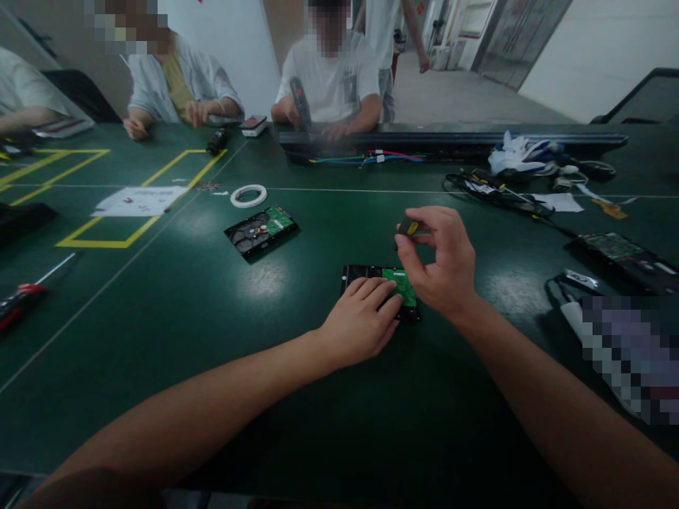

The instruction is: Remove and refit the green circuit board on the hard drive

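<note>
A hard drive point(406, 283) lies on the green table in front of me, its green circuit board facing up. My left hand point(363, 318) rests palm down across its near left part, fingers stretched out and covering some of the board. Just above the drive's right end, my right hand point(443, 258) is raised, thumb and fingertips pinching a small dark piece with a yellow mark point(409, 227). Its exact kind is not clear. Farther left, a second hard drive point(262, 232) lies apart from both hands.
A white ring-shaped roll point(248, 196) and paper sheet point(138, 201) lie ahead left; a red-handled screwdriver point(24, 300) is at far left. Cables point(496, 191) and another drive point(623, 258) lie right. Behind a long dark panel point(450, 147), a co-worker point(329, 85) holds a dark tool.
</note>
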`<state>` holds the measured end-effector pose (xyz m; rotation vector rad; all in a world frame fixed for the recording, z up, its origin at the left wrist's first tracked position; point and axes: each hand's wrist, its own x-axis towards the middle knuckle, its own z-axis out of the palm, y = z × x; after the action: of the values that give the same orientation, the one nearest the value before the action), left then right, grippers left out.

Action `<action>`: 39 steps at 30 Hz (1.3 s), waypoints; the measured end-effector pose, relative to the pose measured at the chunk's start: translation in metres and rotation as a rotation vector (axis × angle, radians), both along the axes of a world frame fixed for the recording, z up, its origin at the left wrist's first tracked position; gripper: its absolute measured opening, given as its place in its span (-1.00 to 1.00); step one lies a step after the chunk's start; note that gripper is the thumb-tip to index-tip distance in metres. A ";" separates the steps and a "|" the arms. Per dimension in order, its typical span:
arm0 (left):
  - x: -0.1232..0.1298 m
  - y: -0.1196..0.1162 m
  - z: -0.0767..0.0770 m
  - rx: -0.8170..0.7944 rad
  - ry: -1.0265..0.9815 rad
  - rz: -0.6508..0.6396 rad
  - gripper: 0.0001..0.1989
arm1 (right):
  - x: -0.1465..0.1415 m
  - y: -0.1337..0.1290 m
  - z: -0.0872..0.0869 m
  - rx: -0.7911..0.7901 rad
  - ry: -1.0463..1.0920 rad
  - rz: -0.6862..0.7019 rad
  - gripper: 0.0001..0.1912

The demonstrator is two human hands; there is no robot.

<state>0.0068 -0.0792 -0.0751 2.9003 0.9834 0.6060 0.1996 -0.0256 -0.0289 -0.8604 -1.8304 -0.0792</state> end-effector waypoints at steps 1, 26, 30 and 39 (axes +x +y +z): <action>0.000 0.000 0.000 0.000 0.000 -0.001 -0.62 | 0.000 0.001 -0.001 -0.001 0.003 -0.002 -0.53; 0.000 -0.001 0.002 -0.003 -0.016 0.001 -0.63 | 0.001 -0.001 0.001 0.021 -0.011 -0.046 -0.52; 0.000 0.000 0.001 0.004 0.001 0.000 -0.62 | 0.002 -0.001 0.003 0.030 -0.020 -0.081 -0.56; 0.000 0.000 0.001 -0.005 0.005 -0.001 -0.62 | 0.002 0.000 0.005 0.011 -0.053 -0.007 -0.54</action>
<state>0.0070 -0.0794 -0.0743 2.8994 0.9832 0.5961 0.2019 -0.0259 -0.0242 -0.8647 -1.8745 -0.1175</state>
